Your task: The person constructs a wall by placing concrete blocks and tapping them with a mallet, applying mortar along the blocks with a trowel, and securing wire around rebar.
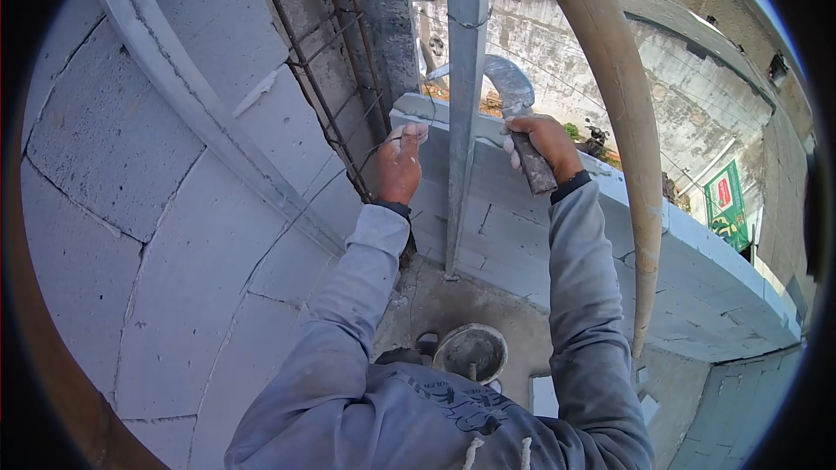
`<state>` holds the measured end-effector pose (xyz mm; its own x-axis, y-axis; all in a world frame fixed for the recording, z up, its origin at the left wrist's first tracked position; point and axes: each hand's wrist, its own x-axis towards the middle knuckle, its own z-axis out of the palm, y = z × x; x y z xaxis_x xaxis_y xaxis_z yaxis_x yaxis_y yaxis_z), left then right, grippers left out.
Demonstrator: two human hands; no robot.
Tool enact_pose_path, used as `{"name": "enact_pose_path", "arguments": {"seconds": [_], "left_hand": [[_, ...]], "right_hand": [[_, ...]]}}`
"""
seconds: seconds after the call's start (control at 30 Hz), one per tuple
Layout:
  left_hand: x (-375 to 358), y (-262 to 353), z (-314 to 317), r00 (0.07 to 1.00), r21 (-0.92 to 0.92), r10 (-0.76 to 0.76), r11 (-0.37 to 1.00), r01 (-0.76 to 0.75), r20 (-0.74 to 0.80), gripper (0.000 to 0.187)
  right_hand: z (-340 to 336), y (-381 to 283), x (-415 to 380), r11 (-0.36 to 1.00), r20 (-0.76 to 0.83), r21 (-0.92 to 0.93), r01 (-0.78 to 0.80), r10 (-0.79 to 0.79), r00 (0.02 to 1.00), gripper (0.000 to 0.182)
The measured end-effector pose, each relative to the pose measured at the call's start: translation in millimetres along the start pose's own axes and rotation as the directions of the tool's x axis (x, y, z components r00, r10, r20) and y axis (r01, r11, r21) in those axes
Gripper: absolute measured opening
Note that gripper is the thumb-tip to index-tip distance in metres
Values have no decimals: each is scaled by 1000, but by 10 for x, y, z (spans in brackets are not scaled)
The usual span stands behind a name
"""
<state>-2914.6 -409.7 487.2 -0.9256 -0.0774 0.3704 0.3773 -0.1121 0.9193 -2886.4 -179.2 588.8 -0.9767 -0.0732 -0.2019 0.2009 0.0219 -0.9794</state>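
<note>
My right hand [547,144] is wrapped round the dark handle of a sickle-like tool [509,80]; its broad, curved metal blade points up and hooks to the left behind the metal post. My left hand [401,163] is closed at the near end of the block wall's top, with pale dust on its fingertips. A thin wire [332,181] runs from beside that fist down to the left. Between my hands stands the upright metal post [464,122], with a wire tie [468,24] round it higher up.
Rebar [324,57] rises beside a concrete column [385,22]. Large pale blocks form the left wall [174,235]; a low block wall [697,274] extends right. A curved brown pole [629,78] stands near my right arm. Below are a bucket [471,353] and the floor.
</note>
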Motion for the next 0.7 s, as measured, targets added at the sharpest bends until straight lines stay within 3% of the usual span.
{"name": "enact_pose_path", "arguments": {"seconds": [0.2, 0.37, 0.6, 0.67, 0.7], "left_hand": [[-22, 58, 31, 1000, 92, -20, 996, 17, 23, 41], [-226, 35, 61, 999, -51, -43, 998, 44, 20, 41], [-453, -141, -154, 999, -48, -41, 998, 40, -15, 39], [-476, -186, -279, 996, 334, 78, 939, -84, 30, 38], [-483, -233, -340, 996, 332, 77, 940, -84, 34, 38]], "right_hand": [[-14, -5, 104, 999, 5, -48, 15, -15, 1000, 21], [4, -26, 81, 997, 6, -69, -33, 33, 999, 21], [44, 43, 45, 999, -4, -5, -38, 38, 999, 19], [61, 47, 11, 999, -16, 21, -37, 38, 999, 19], [68, 57, -9, 998, -23, 44, -38, 39, 999, 19]]}}
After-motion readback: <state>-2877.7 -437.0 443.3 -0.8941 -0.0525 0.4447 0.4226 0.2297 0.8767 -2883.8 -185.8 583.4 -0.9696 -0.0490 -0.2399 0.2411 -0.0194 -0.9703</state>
